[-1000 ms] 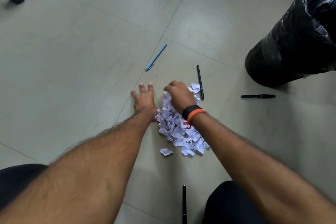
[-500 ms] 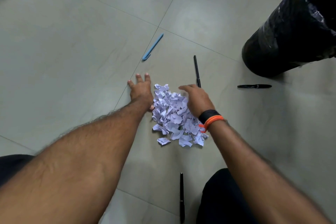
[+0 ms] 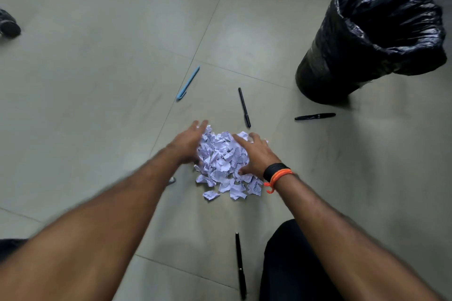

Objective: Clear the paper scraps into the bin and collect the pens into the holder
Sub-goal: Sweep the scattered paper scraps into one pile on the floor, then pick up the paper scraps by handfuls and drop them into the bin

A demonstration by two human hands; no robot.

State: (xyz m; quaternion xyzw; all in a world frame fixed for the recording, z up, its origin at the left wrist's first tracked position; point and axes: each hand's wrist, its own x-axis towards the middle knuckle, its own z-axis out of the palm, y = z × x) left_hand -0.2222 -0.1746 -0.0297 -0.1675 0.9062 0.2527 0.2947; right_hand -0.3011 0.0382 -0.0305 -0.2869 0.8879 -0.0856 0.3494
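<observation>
Now the right hand (image 3: 255, 155) has unclenched, fingers spread on the paper scraps (image 3: 220, 162); the left hand (image 3: 188, 142), fingers straight, presses in opposite. Scooping binward looks next.

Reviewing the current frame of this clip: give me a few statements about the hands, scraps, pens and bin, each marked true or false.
1. The left hand and right hand flank the paper scraps, one on each side. True.
2. The bin lies tipped over. False: it stands upright, with its mouth facing up.
3. The blue pen lies on the floor, apart from the paper scraps. True.
4. The right hand is closed in a fist. False: its fingers are spread against the paper scraps.
5. A black pen lies on the floor near the bin's base. True.
</observation>
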